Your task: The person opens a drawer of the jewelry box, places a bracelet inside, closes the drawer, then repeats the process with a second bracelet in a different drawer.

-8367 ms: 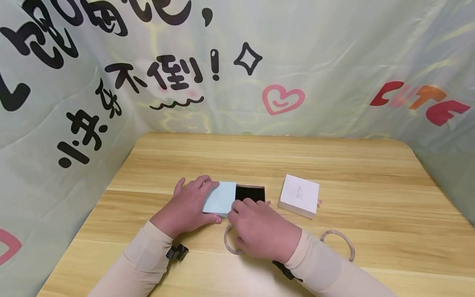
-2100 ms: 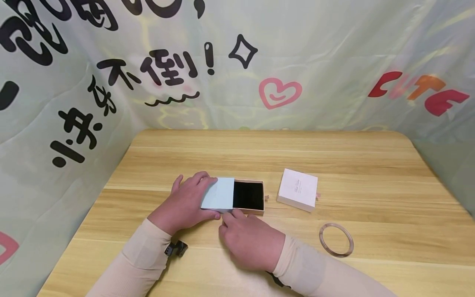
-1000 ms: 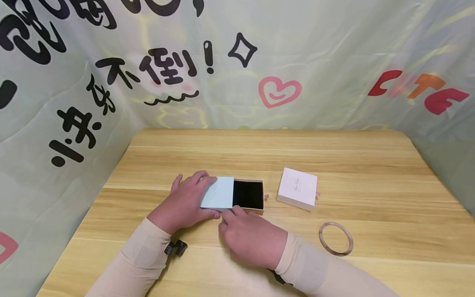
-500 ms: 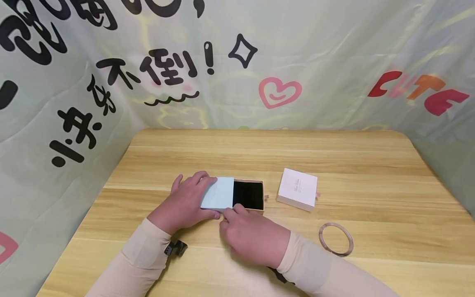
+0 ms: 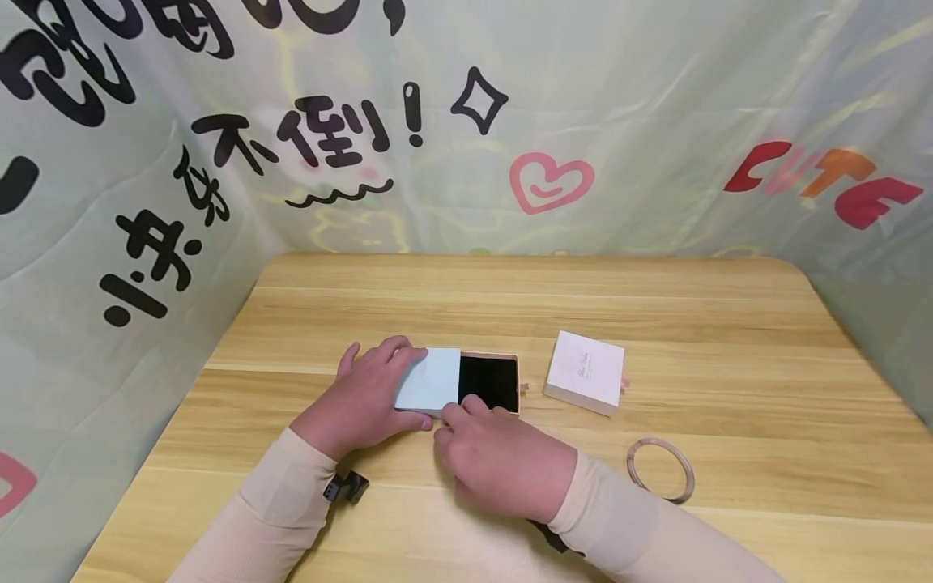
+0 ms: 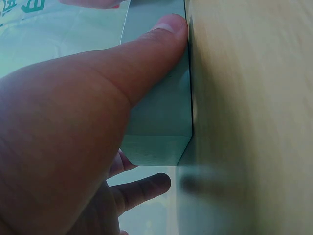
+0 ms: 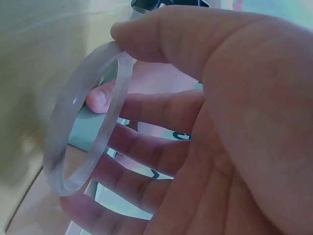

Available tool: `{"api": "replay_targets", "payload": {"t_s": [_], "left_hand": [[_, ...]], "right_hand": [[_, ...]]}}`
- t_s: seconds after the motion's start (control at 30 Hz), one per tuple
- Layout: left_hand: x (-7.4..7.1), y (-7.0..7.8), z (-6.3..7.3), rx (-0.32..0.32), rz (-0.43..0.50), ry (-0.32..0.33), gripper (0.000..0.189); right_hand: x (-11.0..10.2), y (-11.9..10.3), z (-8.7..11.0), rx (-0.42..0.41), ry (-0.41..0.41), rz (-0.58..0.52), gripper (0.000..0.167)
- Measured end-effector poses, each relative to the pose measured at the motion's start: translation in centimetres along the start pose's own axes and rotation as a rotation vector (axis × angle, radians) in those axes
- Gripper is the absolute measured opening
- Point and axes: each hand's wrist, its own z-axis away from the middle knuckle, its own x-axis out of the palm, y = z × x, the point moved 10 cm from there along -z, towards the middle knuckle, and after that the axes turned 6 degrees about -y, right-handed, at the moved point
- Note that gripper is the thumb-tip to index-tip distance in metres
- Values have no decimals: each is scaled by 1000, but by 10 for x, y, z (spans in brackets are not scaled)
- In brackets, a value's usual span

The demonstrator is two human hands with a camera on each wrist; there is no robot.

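Note:
My left hand (image 5: 364,397) grips the light blue sleeve of a small drawer box (image 5: 432,380), thumb along its near side and fingers over its far edge. The drawer (image 5: 490,380) is pulled out to the right, showing a black lining and a small pink tab. In front of it, my right hand (image 5: 503,465) holds a pale, translucent bangle (image 7: 57,122) between thumb and fingertips. The right wrist view shows the bangle upright on edge, with the left thumb (image 7: 99,100) and box beyond it; the right hand hides it in the head view.
A closed white box (image 5: 583,368) with a pink tab lies to the right of the blue one. Nearer the front right lies a second bangle (image 5: 659,441), its lower rim by the right sleeve. A printed curtain (image 5: 641,105) hangs behind the wooden table (image 5: 539,300).
Since the oldest frame, the right hand has come down from over the drawer to its near side. Over the last second it shifts slightly right and up. The left hand stays put.

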Motion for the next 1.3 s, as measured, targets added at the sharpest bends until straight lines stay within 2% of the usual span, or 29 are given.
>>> {"api": "replay_targets", "payload": {"t_s": [0.37, 0.77, 1.13, 1.3], "left_hand": [[0, 0, -1, 5, -2, 2, 99], [0, 1, -1, 3, 5, -7, 99], [-1, 0, -2, 3, 0, -12, 100], [-1, 0, -2, 3, 5, -10, 100]], "right_hand": [[-9, 10, 2, 19, -15, -41, 17], [-20, 29, 1, 36, 36, -61, 13], [-19, 41, -2, 42, 42, -65, 14], [-16, 49, -5, 70, 23, -104, 12]]}}
